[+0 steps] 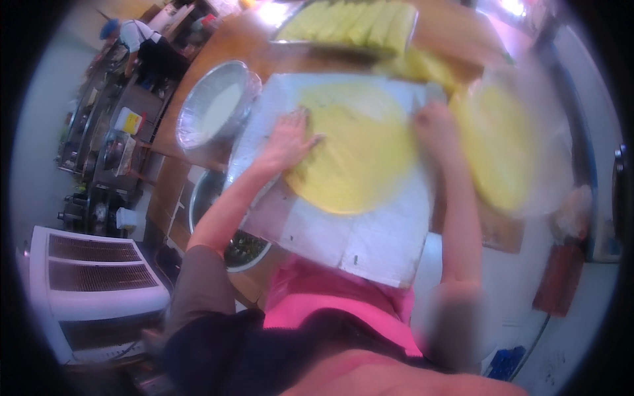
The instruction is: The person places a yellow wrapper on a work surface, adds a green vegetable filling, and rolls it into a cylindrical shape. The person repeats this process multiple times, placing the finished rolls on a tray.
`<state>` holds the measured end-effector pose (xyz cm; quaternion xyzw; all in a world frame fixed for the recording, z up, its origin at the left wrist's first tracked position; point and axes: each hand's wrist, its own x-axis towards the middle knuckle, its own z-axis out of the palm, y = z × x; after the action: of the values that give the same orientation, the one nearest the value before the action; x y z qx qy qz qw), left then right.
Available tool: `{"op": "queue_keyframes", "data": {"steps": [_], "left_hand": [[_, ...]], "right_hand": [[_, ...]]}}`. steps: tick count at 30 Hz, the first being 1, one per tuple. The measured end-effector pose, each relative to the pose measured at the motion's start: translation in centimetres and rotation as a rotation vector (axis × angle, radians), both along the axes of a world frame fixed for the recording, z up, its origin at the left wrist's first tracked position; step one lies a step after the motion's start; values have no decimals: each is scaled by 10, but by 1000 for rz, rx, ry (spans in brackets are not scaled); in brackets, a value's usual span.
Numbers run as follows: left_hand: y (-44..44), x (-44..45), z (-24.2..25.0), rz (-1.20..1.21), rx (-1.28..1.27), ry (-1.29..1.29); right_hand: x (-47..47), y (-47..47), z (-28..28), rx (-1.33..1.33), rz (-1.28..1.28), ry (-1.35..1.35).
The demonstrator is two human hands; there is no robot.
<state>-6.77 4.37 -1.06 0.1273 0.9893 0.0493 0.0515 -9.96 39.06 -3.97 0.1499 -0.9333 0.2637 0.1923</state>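
A thin, round yellow sheet (356, 163), like an egg crepe or pancake, lies flat on a white board (317, 227) before me. My left hand (291, 138) rests on the sheet's left edge, fingers spread and nothing in its grasp. At the right edge, my right hand (436, 123) is curled and blurred by motion. Something greyish (437, 94) shows just beyond its knuckles; blur hides whether the hand holds it. To the right, more yellow round sheets (500, 148) lie on a pale, blurred surface.
A tray of yellow rolls (346, 24) stands at the wooden table's (455, 29) far side. Left of the board is a plastic-covered metal bowl (213, 109) of whitish contents. Below it, a metal basin (247, 250) holds chopped greens. A person (143, 44) bends over a far-left counter.
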Motion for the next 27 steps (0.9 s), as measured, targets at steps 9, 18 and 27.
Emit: {"op": "queue_keyframes", "data": {"steps": [9, 18, 27], "left_hand": [[85, -50, -18, -371, 209, 187], [24, -50, -8, -53, 69, 72], [-40, -12, -4, -30, -81, 107]], "right_hand": [[-5, 7, -10, -8, 66, 35], [1, 9, -13, -60, 87, 64], [1, 6, -13, -61, 58, 102]]}}
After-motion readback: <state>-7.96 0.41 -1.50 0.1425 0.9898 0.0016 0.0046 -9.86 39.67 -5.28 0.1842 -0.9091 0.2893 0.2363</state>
